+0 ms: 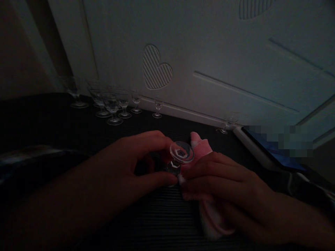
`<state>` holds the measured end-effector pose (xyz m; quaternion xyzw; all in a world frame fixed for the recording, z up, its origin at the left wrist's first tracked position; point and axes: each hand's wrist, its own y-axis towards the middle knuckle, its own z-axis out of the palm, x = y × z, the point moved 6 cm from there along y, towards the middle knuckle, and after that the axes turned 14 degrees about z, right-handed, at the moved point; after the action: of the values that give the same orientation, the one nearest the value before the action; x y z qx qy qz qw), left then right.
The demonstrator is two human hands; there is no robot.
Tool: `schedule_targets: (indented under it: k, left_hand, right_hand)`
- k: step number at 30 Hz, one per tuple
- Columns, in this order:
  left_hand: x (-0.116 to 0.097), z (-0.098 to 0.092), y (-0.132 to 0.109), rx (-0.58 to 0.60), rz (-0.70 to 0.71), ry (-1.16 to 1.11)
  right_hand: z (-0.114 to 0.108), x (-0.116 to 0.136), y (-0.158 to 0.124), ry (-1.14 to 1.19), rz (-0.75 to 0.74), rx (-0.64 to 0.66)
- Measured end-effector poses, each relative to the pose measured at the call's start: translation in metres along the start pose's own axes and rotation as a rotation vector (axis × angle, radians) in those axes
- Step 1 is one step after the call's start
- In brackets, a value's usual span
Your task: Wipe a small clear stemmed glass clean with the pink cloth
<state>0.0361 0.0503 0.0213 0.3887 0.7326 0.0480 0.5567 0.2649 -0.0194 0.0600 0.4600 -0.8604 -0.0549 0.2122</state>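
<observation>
The scene is very dim. My left hand point(136, 160) is closed around a small clear stemmed glass point(180, 155), which is tipped so its round foot faces me. My right hand point(222, 181) is closed on a pink cloth point(201, 148) pressed against the glass from the right. The cloth sticks up behind the glass and hangs below my right palm. Both hands meet over a dark ribbed surface point(162, 212). The bowl of the glass is hidden between my fingers.
Several small stemmed glasses point(112, 108) stand in a group at the back left, one more point(157, 108) beside them and another point(226, 127) further right. A white panel with heart shapes point(155, 68) rises behind. A phone-like screen point(272, 150) lies at the right.
</observation>
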Motion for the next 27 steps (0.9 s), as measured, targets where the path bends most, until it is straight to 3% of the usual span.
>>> schedule_targets:
  k: [6,15,27]
  left_hand:
    - [-0.001,0.001,0.001,-0.031,0.008,0.017]
    - [0.006,0.007,-0.006,0.057,-0.162,-0.063]
    - [0.000,0.009,-0.003,0.081,-0.021,0.103]
  right_hand:
    - [-0.002,0.000,-0.004,-0.011,-0.014,-0.065]
    - [-0.008,-0.001,-0.012,-0.050,0.033,-0.082]
    - [-0.008,-0.001,-0.013,-0.040,0.038,-0.112]
